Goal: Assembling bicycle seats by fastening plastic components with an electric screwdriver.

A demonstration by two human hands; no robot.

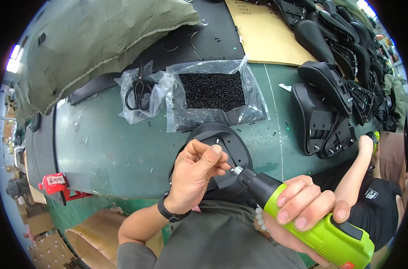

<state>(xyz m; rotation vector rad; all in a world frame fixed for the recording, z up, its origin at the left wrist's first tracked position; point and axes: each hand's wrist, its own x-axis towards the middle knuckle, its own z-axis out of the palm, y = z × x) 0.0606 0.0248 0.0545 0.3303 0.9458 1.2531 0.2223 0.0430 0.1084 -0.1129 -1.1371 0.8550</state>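
My right hand point(309, 206) is wrapped round the handle of a lime-green and black power screwdriver point(275, 197), its bit pointing left. Just off the bit's tip is my left hand point(197, 170), thumb and fingers pinched together; whatever they hold is too small or hidden to make out. Beneath both hands lies a black moulded seat point(237, 145), underside up, with holes and a small metal stud showing. The hands cover part of it. Beyond the seat sits a clear plastic bag point(255, 101), opened over a heap of small black screws point(213, 92).
Black-handled scissors point(139, 94) rest on another plastic bag, left of the screws. A large grey-green sack point(105, 45) fills the far left. More black seats point(318, 107) pile up at right, where a co-worker's arm point(354, 168) reaches in. A red container point(51, 183) stands at the table's left edge.
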